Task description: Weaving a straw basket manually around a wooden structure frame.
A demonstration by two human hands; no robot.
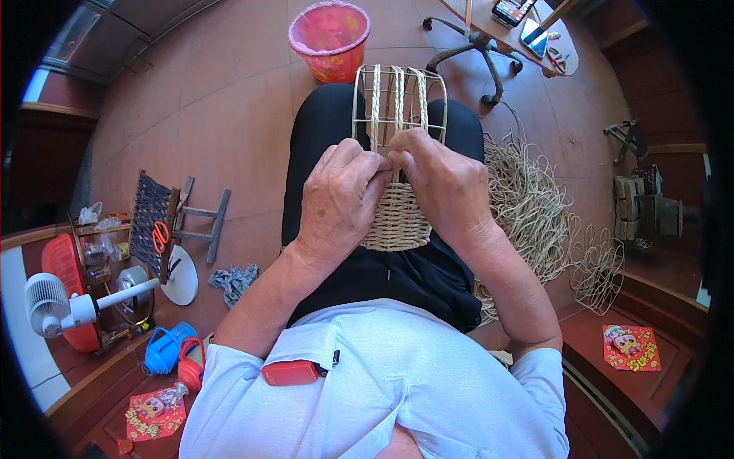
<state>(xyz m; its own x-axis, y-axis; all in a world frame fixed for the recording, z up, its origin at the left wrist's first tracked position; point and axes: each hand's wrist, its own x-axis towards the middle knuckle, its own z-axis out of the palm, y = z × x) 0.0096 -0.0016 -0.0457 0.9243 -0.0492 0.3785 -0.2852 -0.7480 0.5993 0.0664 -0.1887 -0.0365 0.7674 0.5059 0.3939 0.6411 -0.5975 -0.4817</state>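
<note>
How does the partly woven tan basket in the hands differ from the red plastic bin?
The partly woven tan basket has open gaps at its far end; the red plastic bin has closed sides. The left hand and right hand hold the basket, while the bin stands on the floor.

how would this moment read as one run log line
part-woven basket: near end woven, far frame unwoven | left hand: pinching, basket's left | right hand: pinching, basket's right | cord heap: at right
</note>
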